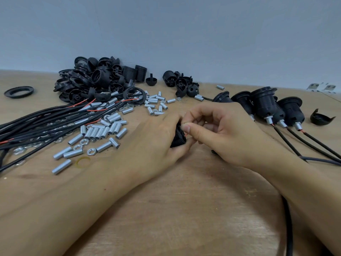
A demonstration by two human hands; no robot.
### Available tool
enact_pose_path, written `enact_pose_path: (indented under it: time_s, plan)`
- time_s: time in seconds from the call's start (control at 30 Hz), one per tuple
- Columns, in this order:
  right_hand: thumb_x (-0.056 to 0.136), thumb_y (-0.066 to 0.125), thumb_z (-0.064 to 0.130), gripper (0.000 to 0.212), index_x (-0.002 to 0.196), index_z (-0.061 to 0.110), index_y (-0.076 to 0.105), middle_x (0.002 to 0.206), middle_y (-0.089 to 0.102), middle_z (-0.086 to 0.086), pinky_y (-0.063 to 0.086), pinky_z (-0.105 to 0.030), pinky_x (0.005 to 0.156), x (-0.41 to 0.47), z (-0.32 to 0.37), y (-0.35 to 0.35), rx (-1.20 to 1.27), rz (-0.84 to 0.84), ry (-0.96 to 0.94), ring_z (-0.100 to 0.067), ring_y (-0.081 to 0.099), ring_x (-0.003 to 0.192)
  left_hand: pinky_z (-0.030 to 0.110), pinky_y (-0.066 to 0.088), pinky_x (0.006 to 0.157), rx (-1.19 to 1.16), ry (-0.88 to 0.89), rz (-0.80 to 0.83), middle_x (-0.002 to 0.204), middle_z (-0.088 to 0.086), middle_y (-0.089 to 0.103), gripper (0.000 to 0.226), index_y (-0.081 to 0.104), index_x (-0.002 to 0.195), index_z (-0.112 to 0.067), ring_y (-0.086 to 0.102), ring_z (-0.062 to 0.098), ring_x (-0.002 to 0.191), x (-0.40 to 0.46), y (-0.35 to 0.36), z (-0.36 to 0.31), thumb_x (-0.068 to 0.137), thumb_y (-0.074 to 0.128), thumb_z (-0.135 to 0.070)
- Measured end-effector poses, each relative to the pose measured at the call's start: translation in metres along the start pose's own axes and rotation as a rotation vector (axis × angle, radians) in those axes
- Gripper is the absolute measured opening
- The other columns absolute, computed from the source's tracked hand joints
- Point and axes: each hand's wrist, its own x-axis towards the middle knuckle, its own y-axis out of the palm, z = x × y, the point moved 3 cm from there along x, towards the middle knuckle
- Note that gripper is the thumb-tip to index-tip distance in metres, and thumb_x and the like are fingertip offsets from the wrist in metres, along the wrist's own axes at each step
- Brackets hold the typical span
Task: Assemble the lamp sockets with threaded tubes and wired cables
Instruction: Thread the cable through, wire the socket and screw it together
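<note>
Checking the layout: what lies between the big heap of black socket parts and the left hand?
In the head view, loose threaded tubes and nuts lie scattered between the heap and the left hand.

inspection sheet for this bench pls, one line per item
surface: wooden bench, scuffed.
job's things: black socket part held; finished sockets at right; socket pile at back left; threaded tubes and nuts scattered.
clutter: loose ring; rubber band; cap.
hands: left hand grips the part; right hand pinches at its end.
cables: black bundle at left, red wire ends.
surroundings: plain wall; metal brackets far right.
</note>
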Motion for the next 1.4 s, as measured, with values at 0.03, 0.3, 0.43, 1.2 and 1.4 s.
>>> enact_pose_path:
  time_s: [0.03,0.3,0.43,1.2,1.4]
  plan:
    - [0.089,0.065,0.009,0.007,0.085,0.014,0.067,0.078,0.065,-0.006,0.053,-0.052,0.066,0.0,0.0,0.0,-0.001,-0.002,-0.004,-0.03,0.063,0.072,0.045,0.048,0.069,0.007,0.012,-0.002,0.08,-0.012,0.054,0.024,0.049,0.092,-0.027,0.053,0.017,0.074,0.0,0.0,0.0,0.086,0.05,-0.051]
    - [0.086,0.065,0.012,0.003,0.085,0.013,0.067,0.078,0.065,-0.006,0.054,-0.052,0.066,-0.001,0.001,0.002,0.026,-0.001,-0.004,-0.03,0.063,0.072,0.041,0.046,0.063,0.057,0.09,-0.007,0.077,-0.013,0.051,0.032,0.05,0.089,-0.021,0.047,0.012,0.068,-0.002,-0.001,0.001,0.085,0.046,-0.052]
    - [0.09,0.066,0.003,0.01,0.084,0.012,0.067,0.081,0.066,-0.006,0.053,-0.046,0.071,0.001,0.003,-0.002,0.016,-0.007,0.028,-0.024,0.062,0.074,0.026,0.044,0.068,-0.017,0.055,0.046,0.085,-0.022,0.053,0.035,0.042,0.101,-0.035,0.053,0.002,0.079,0.001,-0.001,0.003,0.081,0.056,-0.059]
    - [0.091,0.06,-0.007,0.015,0.096,0.006,0.065,0.075,0.063,0.0,0.052,-0.025,0.06,0.001,0.002,-0.009,0.339,-0.183,0.101,-0.014,0.063,0.061,0.041,0.049,0.096,-0.322,0.112,-0.09,0.116,-0.005,0.063,0.047,0.049,0.127,-0.016,0.061,0.02,0.112,0.001,-0.012,0.013,0.085,0.064,-0.03]
    - [0.088,0.062,-0.01,0.022,0.091,0.012,0.066,0.072,0.062,0.002,0.05,-0.023,0.056,0.001,0.002,-0.005,0.354,-0.201,0.088,-0.013,0.063,0.058,0.048,0.052,0.09,-0.359,0.07,-0.134,0.106,-0.008,0.059,0.042,0.048,0.112,-0.026,0.06,0.026,0.104,0.003,-0.01,0.02,0.079,0.075,-0.027]
